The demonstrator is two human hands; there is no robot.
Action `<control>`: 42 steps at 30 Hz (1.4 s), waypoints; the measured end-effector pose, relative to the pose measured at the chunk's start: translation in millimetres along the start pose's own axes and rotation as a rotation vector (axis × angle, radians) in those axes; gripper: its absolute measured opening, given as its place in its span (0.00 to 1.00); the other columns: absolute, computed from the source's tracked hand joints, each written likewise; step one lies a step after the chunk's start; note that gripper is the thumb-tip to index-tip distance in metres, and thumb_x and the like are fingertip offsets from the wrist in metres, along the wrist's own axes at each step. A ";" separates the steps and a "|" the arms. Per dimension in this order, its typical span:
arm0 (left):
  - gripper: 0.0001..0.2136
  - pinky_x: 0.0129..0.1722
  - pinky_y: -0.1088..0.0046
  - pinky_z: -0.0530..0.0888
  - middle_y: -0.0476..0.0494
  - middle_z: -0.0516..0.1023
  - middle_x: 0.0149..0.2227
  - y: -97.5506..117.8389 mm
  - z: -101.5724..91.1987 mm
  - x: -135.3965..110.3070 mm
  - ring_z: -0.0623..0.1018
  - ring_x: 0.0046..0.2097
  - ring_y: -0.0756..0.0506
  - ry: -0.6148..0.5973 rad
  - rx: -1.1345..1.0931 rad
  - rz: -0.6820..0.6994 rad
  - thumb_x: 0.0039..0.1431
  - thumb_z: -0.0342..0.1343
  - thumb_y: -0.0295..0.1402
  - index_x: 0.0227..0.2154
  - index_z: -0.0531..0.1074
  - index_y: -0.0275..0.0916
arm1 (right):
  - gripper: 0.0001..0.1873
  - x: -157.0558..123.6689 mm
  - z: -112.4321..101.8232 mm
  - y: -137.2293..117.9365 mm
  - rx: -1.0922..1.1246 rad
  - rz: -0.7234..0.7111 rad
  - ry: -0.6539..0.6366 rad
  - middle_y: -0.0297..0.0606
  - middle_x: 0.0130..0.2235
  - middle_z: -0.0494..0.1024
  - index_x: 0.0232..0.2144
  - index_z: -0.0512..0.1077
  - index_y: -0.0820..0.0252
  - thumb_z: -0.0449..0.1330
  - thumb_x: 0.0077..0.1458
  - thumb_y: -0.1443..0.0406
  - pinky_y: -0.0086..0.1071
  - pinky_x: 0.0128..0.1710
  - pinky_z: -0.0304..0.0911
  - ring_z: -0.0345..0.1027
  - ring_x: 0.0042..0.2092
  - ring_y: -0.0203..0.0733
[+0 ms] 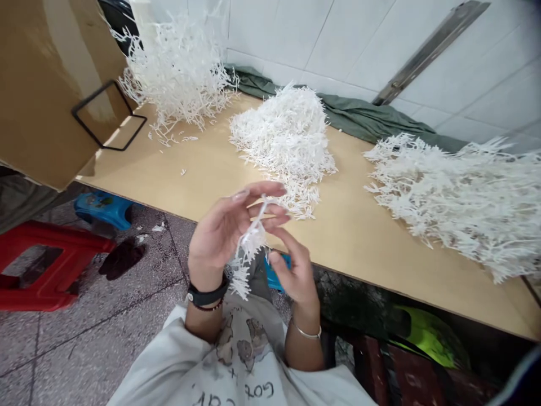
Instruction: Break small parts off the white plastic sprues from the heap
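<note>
Between both hands, in front of my chest, I hold a small white plastic branch piece (250, 248) with many thin spikes. My left hand (224, 228) has its fingers curled round the upper stem of the piece. My right hand (291, 268) pinches the same piece from the right, thumb and fingers closed on it. Both hands hover just off the near edge of a wooden table (350, 225). The nearest heap, a middle pile of white pieces (283, 135), lies on the table just beyond my hands.
Another pile of white pieces (177, 67) sits at the table's far left, and a wide pile (460, 192) at the right. A cardboard box (46, 84) stands left. Green cloth (363, 118) lies along the tiled wall. A red stool (46, 265) is on the floor.
</note>
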State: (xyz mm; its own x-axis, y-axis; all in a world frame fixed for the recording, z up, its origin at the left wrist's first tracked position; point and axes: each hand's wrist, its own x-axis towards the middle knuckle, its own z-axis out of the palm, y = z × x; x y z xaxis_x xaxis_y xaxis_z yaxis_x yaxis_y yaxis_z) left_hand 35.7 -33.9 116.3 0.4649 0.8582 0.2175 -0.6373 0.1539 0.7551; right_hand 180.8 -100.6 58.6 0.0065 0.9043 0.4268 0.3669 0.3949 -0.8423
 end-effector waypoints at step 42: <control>0.09 0.37 0.73 0.71 0.43 0.77 0.39 9.1 -16.3 -51.0 0.75 0.36 0.47 -0.079 0.850 0.273 0.55 0.60 0.27 0.40 0.77 0.41 | 0.06 -26.9 1.1 -30.5 0.404 0.209 0.288 0.30 0.22 0.70 0.32 0.74 0.55 0.64 0.53 0.60 0.23 0.12 0.45 0.50 0.16 0.27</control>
State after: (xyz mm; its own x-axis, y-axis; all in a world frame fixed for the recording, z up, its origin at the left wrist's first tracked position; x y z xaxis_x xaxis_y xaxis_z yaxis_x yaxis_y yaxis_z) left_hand -3.8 -68.3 102.1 0.4245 0.7708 0.4749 -0.0757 -0.4925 0.8670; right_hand 168.4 -136.8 72.4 0.3164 0.9117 0.2620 -0.0565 0.2938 -0.9542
